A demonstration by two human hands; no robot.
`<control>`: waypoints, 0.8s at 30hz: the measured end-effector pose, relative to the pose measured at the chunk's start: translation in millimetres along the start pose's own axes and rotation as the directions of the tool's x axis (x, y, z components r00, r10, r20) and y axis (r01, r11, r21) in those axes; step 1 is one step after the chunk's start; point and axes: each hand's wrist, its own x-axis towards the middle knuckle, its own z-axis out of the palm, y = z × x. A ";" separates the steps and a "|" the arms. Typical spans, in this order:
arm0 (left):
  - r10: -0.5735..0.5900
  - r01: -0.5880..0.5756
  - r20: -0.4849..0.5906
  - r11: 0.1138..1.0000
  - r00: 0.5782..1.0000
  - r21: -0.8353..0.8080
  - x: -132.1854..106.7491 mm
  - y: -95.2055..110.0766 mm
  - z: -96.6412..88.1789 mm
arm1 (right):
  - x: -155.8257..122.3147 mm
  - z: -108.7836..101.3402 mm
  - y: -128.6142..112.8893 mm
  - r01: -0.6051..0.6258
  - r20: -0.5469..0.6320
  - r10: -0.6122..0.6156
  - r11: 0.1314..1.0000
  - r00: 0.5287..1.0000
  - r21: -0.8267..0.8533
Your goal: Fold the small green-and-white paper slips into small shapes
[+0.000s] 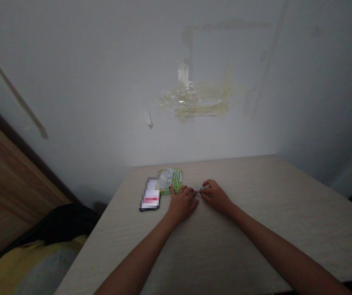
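Note:
My right hand (215, 197) is closed in a pinch on a small pale, shiny piece (198, 189), too small for me to name its kind. My left hand (182, 203) rests on the table from the other side. Its thumb is stretched apart from the fingers, and its fingertips reach the edge of the same piece. Just beyond the left thumb lies a stack of green and white printed packets or cards (171, 177). A phone (150, 196) with a blurred-out screen lies left of the stack, touching or nearly touching it.
The pale wood-grain table (256, 180) stands against a white wall (102, 82) with peeling tape (191, 96) on it. Down at the left are yellow and grey cloth (46, 262), a dark cloth or bag (62, 223) and a wooden panel (3, 172).

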 end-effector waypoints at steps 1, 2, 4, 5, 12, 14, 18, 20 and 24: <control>0.000 0.000 -0.001 1.000 1.000 0.003 0.0 0.1 0.0 | 0.1 -0.2 -1.2 0.005 0.005 -0.005 1.000 1.000 -0.007; 0.001 -0.001 -0.002 1.000 1.000 0.004 0.1 0.3 -0.2 | 0.1 -0.4 -2.3 0.011 0.010 -0.011 1.000 1.000 -0.009; 0.003 -0.003 -0.002 1.000 1.000 0.000 0.3 0.7 -0.9 | -0.2 -0.9 -3.7 0.027 0.022 -0.027 1.000 0.999 -0.002; 0.004 -0.004 -0.001 1.000 1.000 -0.005 0.4 0.8 -1.5 | -0.5 -1.3 -3.9 0.037 0.027 -0.037 0.999 0.999 0.005; 0.005 -0.005 0.025 1.000 1.000 0.007 1.0 2.6 -6.1 | -2.9 -2.3 -1.4 0.143 0.029 -0.145 0.988 0.989 0.056; 0.008 -0.008 0.024 1.000 1.000 0.017 0.9 3.2 -6.8 | -3.5 -2.6 -1.3 0.158 0.028 -0.161 0.985 0.987 0.073; 0.003 -0.004 0.029 1.000 1.000 0.030 0.8 3.5 -7.0 | -4.5 -5.2 -3.4 0.155 0.042 -0.159 0.984 0.986 0.086; -0.003 0.002 0.034 0.999 0.999 0.034 0.8 2.9 -6.6 | -4.9 -7.5 -5.2 0.155 0.047 -0.160 0.984 0.986 0.089; 0.002 -0.003 0.027 1.000 1.000 0.025 0.5 0.7 -5.3 | -6.4 -12.5 -9.5 0.148 0.072 -0.155 0.984 0.985 0.097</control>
